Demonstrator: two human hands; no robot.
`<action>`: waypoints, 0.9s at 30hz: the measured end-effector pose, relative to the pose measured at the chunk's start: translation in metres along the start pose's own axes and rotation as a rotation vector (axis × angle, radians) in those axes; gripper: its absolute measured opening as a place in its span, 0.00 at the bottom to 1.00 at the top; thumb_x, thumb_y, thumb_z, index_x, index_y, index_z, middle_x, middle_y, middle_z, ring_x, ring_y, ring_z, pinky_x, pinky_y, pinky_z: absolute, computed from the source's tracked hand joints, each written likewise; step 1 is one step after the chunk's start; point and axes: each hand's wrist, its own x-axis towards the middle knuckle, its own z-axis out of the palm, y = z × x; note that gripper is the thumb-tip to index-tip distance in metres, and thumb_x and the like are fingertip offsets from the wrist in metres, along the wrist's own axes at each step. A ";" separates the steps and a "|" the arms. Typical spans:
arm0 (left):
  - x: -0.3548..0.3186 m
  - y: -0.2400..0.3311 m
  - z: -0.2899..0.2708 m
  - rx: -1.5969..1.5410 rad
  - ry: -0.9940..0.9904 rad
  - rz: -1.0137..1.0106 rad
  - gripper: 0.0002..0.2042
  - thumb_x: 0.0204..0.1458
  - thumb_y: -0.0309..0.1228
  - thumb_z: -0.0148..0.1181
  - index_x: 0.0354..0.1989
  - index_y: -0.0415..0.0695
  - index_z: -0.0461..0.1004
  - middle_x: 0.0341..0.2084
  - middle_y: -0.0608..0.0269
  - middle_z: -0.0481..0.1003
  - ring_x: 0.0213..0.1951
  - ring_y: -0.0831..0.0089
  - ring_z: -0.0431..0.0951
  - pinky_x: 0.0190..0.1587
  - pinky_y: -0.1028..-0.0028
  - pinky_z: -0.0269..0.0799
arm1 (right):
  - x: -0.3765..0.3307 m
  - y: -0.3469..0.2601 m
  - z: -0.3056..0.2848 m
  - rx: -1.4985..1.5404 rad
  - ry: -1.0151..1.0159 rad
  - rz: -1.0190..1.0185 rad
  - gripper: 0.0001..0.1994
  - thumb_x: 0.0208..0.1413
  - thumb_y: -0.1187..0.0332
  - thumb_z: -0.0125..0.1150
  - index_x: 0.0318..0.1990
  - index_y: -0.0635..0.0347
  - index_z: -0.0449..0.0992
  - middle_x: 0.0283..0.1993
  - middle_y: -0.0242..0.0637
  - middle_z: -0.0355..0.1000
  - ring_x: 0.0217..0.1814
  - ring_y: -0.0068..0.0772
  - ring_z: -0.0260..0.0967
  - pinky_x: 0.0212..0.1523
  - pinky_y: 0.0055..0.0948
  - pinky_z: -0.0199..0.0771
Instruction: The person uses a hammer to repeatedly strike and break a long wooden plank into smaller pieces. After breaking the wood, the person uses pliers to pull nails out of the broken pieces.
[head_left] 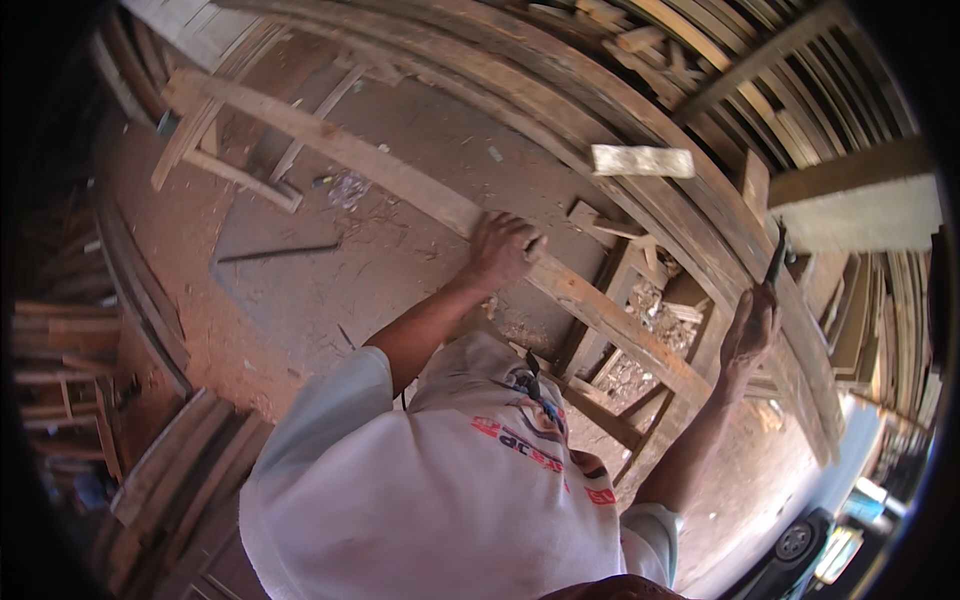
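A long wooden plank (370,160) runs slantwise from the far left toward my right side. My left hand (503,252) is closed on it near its middle, fingers curled over the edge. Farther right, my right hand (752,328) is wrapped round a dark, slim tool (778,255) that points away from me. The tool's exact kind is hard to make out. Close to that hand lie long, thick beams (640,205), with a pale, short block (642,161) resting on them. The plank's far end meets a small wooden frame (235,172).
Boards are stacked at the left (170,490) and the far right (790,110). A wooden trestle (625,270) stands beyond the plank, with wood shavings (650,325) around it. A dark bar (280,253) lies on the floor. A vehicle wheel (797,540) shows at lower right.
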 end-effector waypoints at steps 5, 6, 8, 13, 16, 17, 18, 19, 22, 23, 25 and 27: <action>-0.003 0.000 -0.002 -0.106 0.107 0.047 0.10 0.55 0.40 0.63 0.29 0.48 0.82 0.31 0.61 0.82 0.39 0.64 0.81 0.54 0.60 0.69 | -0.065 0.046 0.068 -0.205 -0.156 -0.126 0.11 0.67 0.70 0.62 0.52 0.66 0.79 0.58 0.54 0.75 0.56 0.54 0.77 0.53 0.48 0.79; -0.004 -0.001 -0.005 -0.105 0.108 0.036 0.10 0.54 0.39 0.64 0.29 0.48 0.82 0.32 0.61 0.82 0.40 0.66 0.81 0.54 0.61 0.69 | -0.068 0.040 0.077 -0.259 -0.174 -0.146 0.12 0.67 0.68 0.62 0.52 0.65 0.79 0.59 0.54 0.75 0.56 0.54 0.77 0.51 0.48 0.80; -0.008 0.000 -0.006 -0.118 0.067 0.034 0.09 0.53 0.39 0.64 0.29 0.48 0.82 0.33 0.62 0.82 0.42 0.67 0.81 0.55 0.61 0.68 | -0.064 0.018 0.081 -0.258 -0.148 -0.009 0.12 0.66 0.67 0.65 0.52 0.64 0.79 0.60 0.54 0.74 0.57 0.56 0.77 0.49 0.48 0.82; -0.008 -0.003 -0.010 -0.151 0.021 0.054 0.10 0.54 0.40 0.63 0.28 0.48 0.82 0.30 0.61 0.81 0.42 0.66 0.81 0.58 0.60 0.66 | -0.078 0.023 0.082 -0.416 -0.117 -0.083 0.17 0.63 0.65 0.69 0.55 0.63 0.80 0.64 0.54 0.71 0.58 0.53 0.77 0.50 0.47 0.83; -0.009 -0.006 -0.002 -0.119 0.054 0.080 0.09 0.54 0.39 0.64 0.29 0.48 0.82 0.30 0.61 0.81 0.42 0.66 0.80 0.58 0.59 0.67 | -0.093 0.014 0.085 -0.241 -0.120 0.223 0.18 0.64 0.66 0.68 0.57 0.65 0.77 0.59 0.53 0.75 0.56 0.49 0.78 0.47 0.42 0.87; -0.007 -0.006 0.003 -0.129 0.087 0.081 0.08 0.54 0.39 0.64 0.30 0.49 0.82 0.30 0.62 0.81 0.42 0.66 0.80 0.58 0.59 0.67 | -0.099 0.009 0.075 -0.192 -0.103 0.358 0.17 0.64 0.67 0.68 0.56 0.66 0.77 0.56 0.54 0.77 0.56 0.49 0.78 0.46 0.41 0.88; -0.008 -0.010 0.006 -0.142 0.115 0.085 0.08 0.54 0.38 0.64 0.30 0.49 0.82 0.30 0.62 0.81 0.42 0.66 0.80 0.57 0.59 0.67 | -0.113 0.019 0.072 -0.099 -0.127 0.435 0.23 0.64 0.66 0.68 0.62 0.67 0.73 0.62 0.54 0.73 0.57 0.48 0.79 0.49 0.37 0.88; -0.009 -0.006 0.014 -0.189 0.133 0.096 0.07 0.53 0.38 0.64 0.30 0.49 0.82 0.31 0.62 0.81 0.42 0.66 0.80 0.57 0.59 0.68 | -0.120 0.019 0.073 -0.042 -0.069 0.471 0.23 0.65 0.68 0.67 0.62 0.70 0.72 0.63 0.56 0.72 0.55 0.49 0.80 0.49 0.39 0.88; -0.006 -0.011 -0.002 -0.238 -0.022 0.081 0.06 0.55 0.36 0.64 0.31 0.49 0.82 0.32 0.63 0.82 0.42 0.65 0.82 0.54 0.58 0.69 | -0.120 -0.022 0.066 -0.043 0.037 0.534 0.25 0.64 0.73 0.68 0.65 0.70 0.68 0.62 0.56 0.72 0.52 0.45 0.80 0.49 0.35 0.85; -0.006 -0.014 0.003 -0.253 -0.014 0.086 0.06 0.55 0.36 0.64 0.31 0.49 0.81 0.33 0.63 0.82 0.41 0.65 0.82 0.53 0.59 0.69 | -0.120 -0.046 0.061 -0.029 0.062 0.613 0.24 0.64 0.73 0.68 0.65 0.65 0.70 0.61 0.51 0.72 0.54 0.40 0.78 0.49 0.34 0.84; -0.002 -0.014 0.004 -0.232 0.058 0.127 0.05 0.56 0.35 0.63 0.33 0.49 0.82 0.34 0.63 0.83 0.39 0.65 0.82 0.52 0.60 0.69 | -0.151 -0.076 0.051 0.043 0.128 0.558 0.22 0.63 0.74 0.68 0.64 0.63 0.71 0.60 0.48 0.73 0.59 0.38 0.76 0.48 0.31 0.85; 0.000 -0.014 0.000 -0.255 0.080 0.205 0.07 0.58 0.35 0.63 0.39 0.47 0.82 0.36 0.60 0.83 0.41 0.60 0.82 0.52 0.59 0.72 | -0.201 -0.119 0.044 0.101 0.110 0.583 0.20 0.65 0.72 0.66 0.62 0.64 0.73 0.57 0.49 0.74 0.55 0.38 0.78 0.47 0.33 0.84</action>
